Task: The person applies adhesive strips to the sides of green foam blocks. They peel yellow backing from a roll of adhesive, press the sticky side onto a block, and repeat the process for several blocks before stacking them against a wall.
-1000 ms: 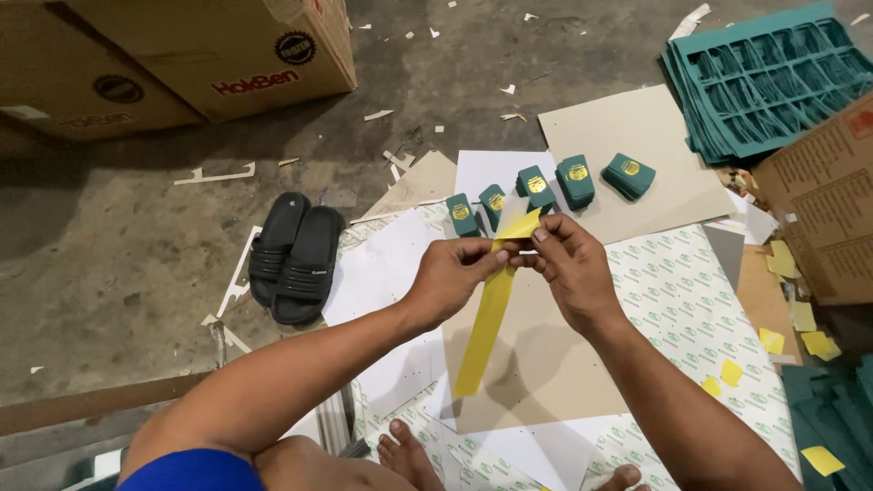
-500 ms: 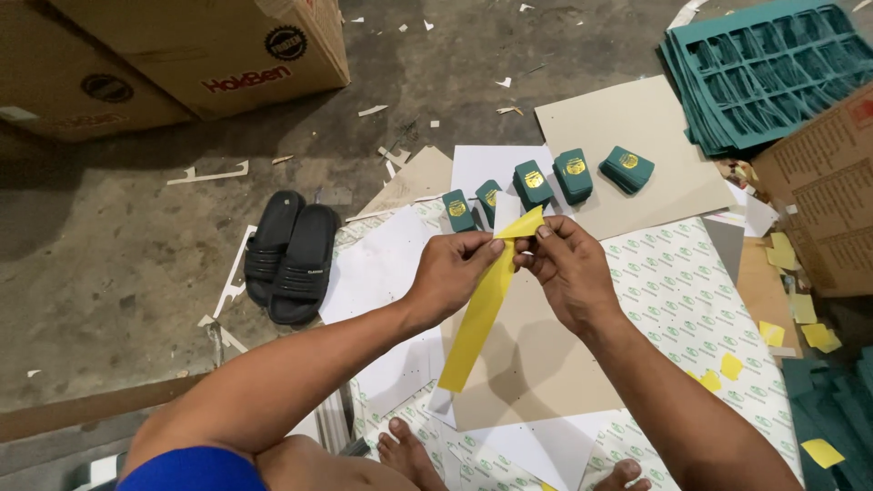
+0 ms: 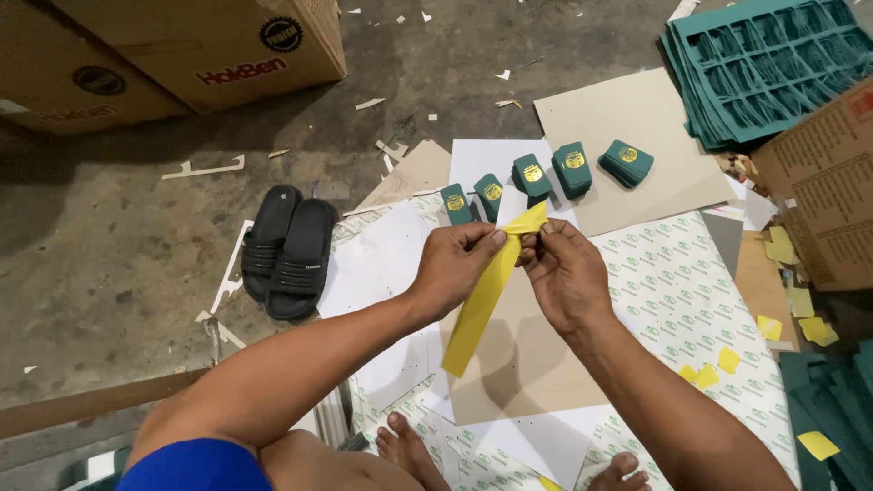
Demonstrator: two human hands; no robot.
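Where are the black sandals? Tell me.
In the head view, the black sandals lie on the concrete floor, left of the left hand, beside the white paper sheets.

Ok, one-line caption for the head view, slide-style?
Both hands, left hand and right hand, pinch a yellow strip above paper sheets, small green boxes lined up beyond.

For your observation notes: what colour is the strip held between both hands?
Yellow strip, clearest in the head view.

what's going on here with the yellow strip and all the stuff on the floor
A person sits on the floor, pinching the top of a long yellow strip between the left hand and right hand, above sheets of cardboard. Five small green boxes stand beyond the hands, and black sandals lie to the left.
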